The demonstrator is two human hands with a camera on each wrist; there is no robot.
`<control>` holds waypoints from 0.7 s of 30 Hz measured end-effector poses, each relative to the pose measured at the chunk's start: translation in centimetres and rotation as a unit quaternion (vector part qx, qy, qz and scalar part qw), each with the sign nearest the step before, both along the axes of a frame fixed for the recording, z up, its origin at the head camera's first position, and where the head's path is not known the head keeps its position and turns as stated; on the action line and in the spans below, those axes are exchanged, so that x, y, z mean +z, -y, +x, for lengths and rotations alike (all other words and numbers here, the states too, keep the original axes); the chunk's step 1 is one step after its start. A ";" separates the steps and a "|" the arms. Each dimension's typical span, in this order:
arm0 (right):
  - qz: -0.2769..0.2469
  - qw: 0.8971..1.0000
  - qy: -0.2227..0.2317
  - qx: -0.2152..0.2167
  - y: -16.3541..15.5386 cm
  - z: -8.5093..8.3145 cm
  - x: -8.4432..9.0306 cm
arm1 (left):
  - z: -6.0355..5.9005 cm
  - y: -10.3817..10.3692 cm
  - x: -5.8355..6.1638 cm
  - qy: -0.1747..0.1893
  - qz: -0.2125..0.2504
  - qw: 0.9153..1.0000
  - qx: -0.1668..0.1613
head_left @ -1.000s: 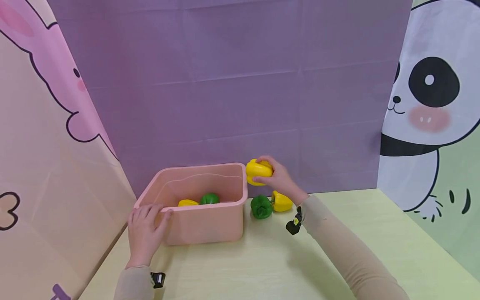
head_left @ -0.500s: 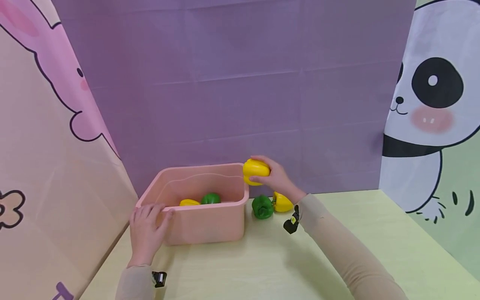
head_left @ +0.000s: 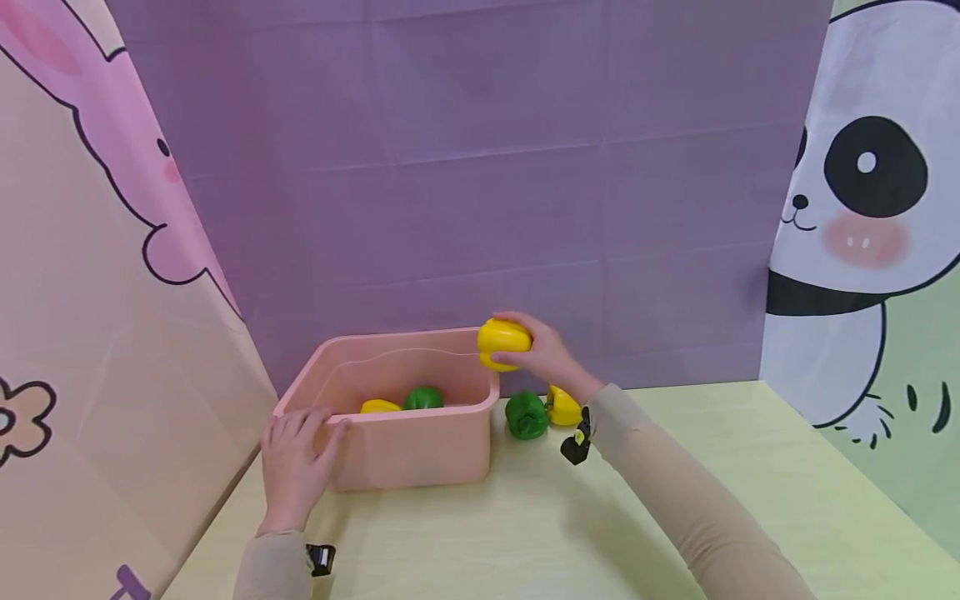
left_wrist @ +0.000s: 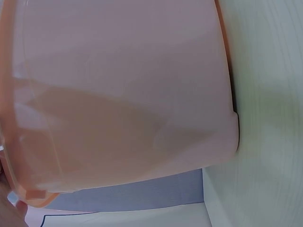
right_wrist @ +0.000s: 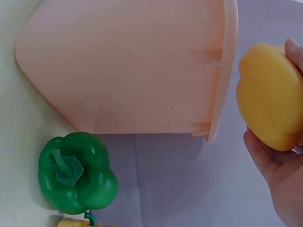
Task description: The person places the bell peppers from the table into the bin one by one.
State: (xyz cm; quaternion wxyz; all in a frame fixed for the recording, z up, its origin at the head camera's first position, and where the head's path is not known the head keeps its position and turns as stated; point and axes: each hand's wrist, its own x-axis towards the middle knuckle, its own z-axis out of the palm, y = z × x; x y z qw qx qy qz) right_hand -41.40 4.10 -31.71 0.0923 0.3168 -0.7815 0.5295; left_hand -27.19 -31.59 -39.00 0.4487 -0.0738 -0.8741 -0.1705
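The right hand [head_left: 551, 354] grips a yellow bell pepper [head_left: 504, 344] over the pink tub's [head_left: 420, 450] right rim, mid-transfer. The left hand [head_left: 296, 458] rests flat-fingered on the near corner. Next, I'd judge: clear the rim, then release.

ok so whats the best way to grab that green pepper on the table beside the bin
Probably from above with a wide grasp around the body of the green pepper: it sits upright on the table with its stem up, the lobes give fingers purchase, and the pink bin on one side and a yellow pepper on the other crowd a sideways approach.
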 end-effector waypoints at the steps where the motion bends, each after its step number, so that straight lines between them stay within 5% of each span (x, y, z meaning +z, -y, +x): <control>1: 0.000 1.000 0.002 0.002 0.1 0.0 0.0 | 0.0 0.0 0.0 -0.005 -0.001 1.000 -0.001; 21: 0.024 0.999 -0.010 0.030 2.3 -0.5 -0.2 | -0.2 0.2 -0.1 -0.024 -0.005 1.000 -0.004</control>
